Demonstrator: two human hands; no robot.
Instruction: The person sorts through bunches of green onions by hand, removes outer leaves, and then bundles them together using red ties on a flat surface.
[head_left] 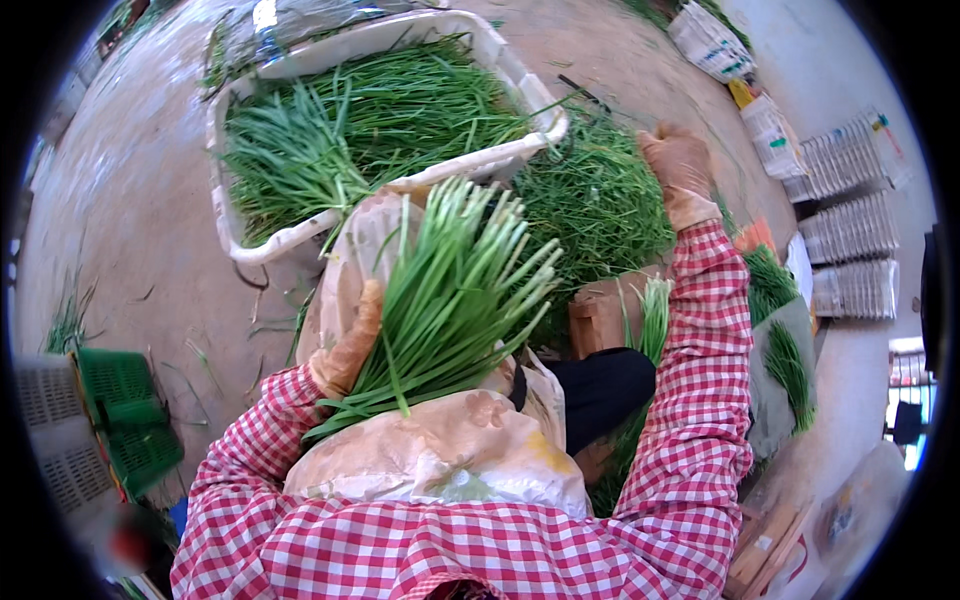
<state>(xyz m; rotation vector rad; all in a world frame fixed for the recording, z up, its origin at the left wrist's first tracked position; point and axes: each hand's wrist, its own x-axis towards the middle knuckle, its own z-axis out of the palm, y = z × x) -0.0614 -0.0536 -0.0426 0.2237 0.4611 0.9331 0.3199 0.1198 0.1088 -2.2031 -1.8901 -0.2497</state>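
Note:
A thick bunch of garlic chives (450,310) rests over my lap, pale cut ends pointing up and to the right. My left hand (350,345), in what looks like a thin tan glove, is closed around its left side, thumb up. My right hand (680,170) is stretched far forward on the right, beside a heap of loose green trimmings (595,190). Its fingers are curled in, and whatever they may hold is hidden. In front of me, a white plastic crate (300,235) holds many more chives (400,110). A stained apron (440,450) covers my lap.
Green plastic baskets (125,415) stand on the left. A small wooden stool (598,315) and a few upright chives (654,315) are by my right knee. Bundled chives (790,370) lie on grey sheeting at right. Stacked white trays (850,225) line the wall.

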